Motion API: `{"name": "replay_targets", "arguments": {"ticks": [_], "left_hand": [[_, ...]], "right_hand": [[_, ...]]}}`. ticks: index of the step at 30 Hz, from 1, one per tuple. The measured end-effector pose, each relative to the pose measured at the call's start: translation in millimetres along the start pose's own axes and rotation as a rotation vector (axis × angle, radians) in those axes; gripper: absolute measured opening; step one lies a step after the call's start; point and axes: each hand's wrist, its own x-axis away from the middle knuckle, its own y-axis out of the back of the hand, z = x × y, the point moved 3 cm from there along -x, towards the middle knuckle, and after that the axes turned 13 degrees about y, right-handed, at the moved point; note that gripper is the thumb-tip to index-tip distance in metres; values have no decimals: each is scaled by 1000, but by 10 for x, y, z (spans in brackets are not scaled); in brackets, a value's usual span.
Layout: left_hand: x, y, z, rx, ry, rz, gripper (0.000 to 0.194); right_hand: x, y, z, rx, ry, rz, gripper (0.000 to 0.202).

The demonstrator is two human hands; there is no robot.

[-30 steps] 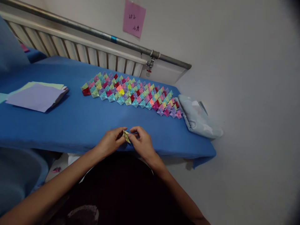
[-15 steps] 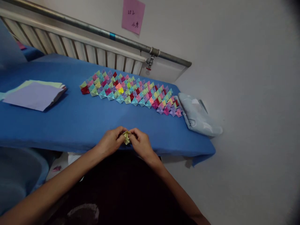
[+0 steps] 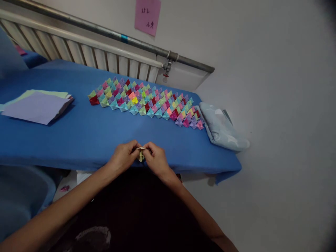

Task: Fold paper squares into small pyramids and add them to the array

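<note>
A small piece of folded yellow paper [image 3: 141,155] is held between my two hands, just over the near edge of the blue-covered table [image 3: 78,140]. My left hand [image 3: 124,155] pinches its left side, and my right hand [image 3: 156,158] grips the right side. Fingers cover part of the folds. Beyond the hands, rows of small folded paper pieces [image 3: 133,110] in many colours stand close together. To the left lies a stack of paper sheets [image 3: 35,107], a purple one on top.
A folded light-blue cloth [image 3: 222,127] rests at the table's right end against the wall. Behind the table run a radiator [image 3: 86,54] and a metal pipe [image 3: 147,44]. A pink note [image 3: 147,16] is stuck on the wall. A blue chair [image 3: 23,192] stands at lower left.
The yellow paper's top edge now spreads wider and flatter between my fingers. Both hands still hold it in nearly the same place. The view has shifted slightly.
</note>
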Motion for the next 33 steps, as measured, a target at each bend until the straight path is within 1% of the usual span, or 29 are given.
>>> {"name": "replay_targets", "arguments": {"ticks": [3, 5, 6, 8, 10, 11, 14, 17, 19, 21, 23, 25, 28, 30, 33], "left_hand": [[-12, 0, 1, -12, -21, -49, 13], [-29, -8, 20, 18, 1, -65, 12], [-41, -15, 38, 70, 33, -59, 12], [-70, -31, 85, 246, 123, -31, 14], [-97, -50, 124, 446, 201, 3, 24], [-107, -57, 136, 525, 225, 15, 27], [-120, -70, 143, 651, 242, 23, 26], [-109, -89, 137, 691, 232, 27, 28], [-94, -96, 140, 699, 230, 42, 30], [-73, -76, 148, 681, 231, 67, 34], [-54, -10, 146, 600, 214, 83, 39], [-45, 99, 121, 481, 155, 68, 43], [-65, 257, 43, 301, 10, 41, 40], [-92, 292, -5, 181, -75, 95, 35], [-120, 240, -21, 42, -128, 264, 26]], "right_hand": [[-18, -18, 6, 47, 41, 6, 16], [-24, -22, 4, 9, 39, 9, 14], [-20, -20, -2, -48, 18, 5, 13], [7, -2, -19, -188, -53, -28, 15], [58, 32, -22, -270, -93, -86, 18], [88, 51, -12, -270, -84, -113, 18], [158, 77, 53, -156, 40, -130, 13], [169, 72, 120, -4, 193, -114, 7], [146, 79, 136, 33, 253, -127, 7], [117, 103, 131, 37, 272, -145, 10], [95, 139, 119, 34, 268, -148, 10], [83, 177, 111, 33, 261, -120, 10], [77, 207, 119, 27, 285, -20, 10], [73, 209, 131, 10, 313, 53, 11], [60, 201, 143, -31, 350, 111, 12]]}}
